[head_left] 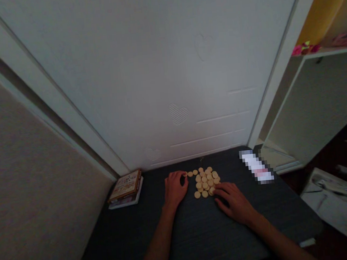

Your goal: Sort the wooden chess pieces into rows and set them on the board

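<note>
Several small round wooden discs (207, 180) lie in a loose cluster on the dark table, some overlapping. A short row of discs (192, 173) runs along the cluster's upper left side. My left hand (175, 188) is at the left end of that row, thumb and forefinger closed on a disc (185, 174) that they partly hide. At the cluster's lower right edge is my right hand (233, 203), its fingers stretched out and thumb apart. Its fingertips touch a disc (212, 191) there. Nothing shows gripped in that hand.
Two stacked books (126, 187) sit at the table's left back corner. A blurred-out white item (256, 167) lies near the right edge. Behind the dark table (198, 237) stands a white panel (156, 75) with heart patterns. A white box (341, 208) is lower, at right.
</note>
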Demonstrator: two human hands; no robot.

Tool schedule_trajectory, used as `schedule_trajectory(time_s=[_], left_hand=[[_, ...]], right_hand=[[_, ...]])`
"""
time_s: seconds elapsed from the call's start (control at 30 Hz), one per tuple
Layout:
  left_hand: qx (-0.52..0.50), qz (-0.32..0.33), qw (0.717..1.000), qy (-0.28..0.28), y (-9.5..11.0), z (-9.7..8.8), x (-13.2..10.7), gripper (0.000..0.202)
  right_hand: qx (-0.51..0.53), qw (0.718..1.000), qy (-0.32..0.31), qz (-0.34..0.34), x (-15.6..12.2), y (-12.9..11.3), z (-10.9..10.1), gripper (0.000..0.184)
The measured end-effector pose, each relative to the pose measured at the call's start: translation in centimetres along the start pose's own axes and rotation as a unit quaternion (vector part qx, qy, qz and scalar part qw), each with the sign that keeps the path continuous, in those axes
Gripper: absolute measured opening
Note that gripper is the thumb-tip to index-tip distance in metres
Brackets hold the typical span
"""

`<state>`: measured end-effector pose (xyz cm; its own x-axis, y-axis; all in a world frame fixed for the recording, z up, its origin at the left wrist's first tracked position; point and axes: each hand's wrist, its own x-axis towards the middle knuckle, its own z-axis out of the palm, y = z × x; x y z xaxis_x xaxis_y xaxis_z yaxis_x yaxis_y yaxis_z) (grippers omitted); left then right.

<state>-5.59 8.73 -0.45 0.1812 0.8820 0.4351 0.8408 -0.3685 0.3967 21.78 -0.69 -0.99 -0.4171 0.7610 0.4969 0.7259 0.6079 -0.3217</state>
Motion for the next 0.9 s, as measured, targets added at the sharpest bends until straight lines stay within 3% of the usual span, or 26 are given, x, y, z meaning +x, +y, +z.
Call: schedule_trajectory(time_s=[0.37, 0.6, 0.9], left_hand=[[-0.007, 0.001, 1.0, -0.015, 0.5, 0.6, 0.9, 0.014], [-0.028, 0.017, 0.999, 0.004, 0.3, 1.2, 0.8, 0.01], [-0.039, 0.028, 0.999, 0.02, 0.8, 0.5, 0.5, 0.014]], right_hand=[[-0.013, 1.0, 0.019, 0.001, 0.4, 0.1, 0.8, 0.022], [-0.021, 1.0, 0.007, 0.009, 0.4, 0.2, 1.0, 0.017], [-0.023, 1.0, 0.012, 0.017, 0.6, -0.1, 0.9, 0.014]])
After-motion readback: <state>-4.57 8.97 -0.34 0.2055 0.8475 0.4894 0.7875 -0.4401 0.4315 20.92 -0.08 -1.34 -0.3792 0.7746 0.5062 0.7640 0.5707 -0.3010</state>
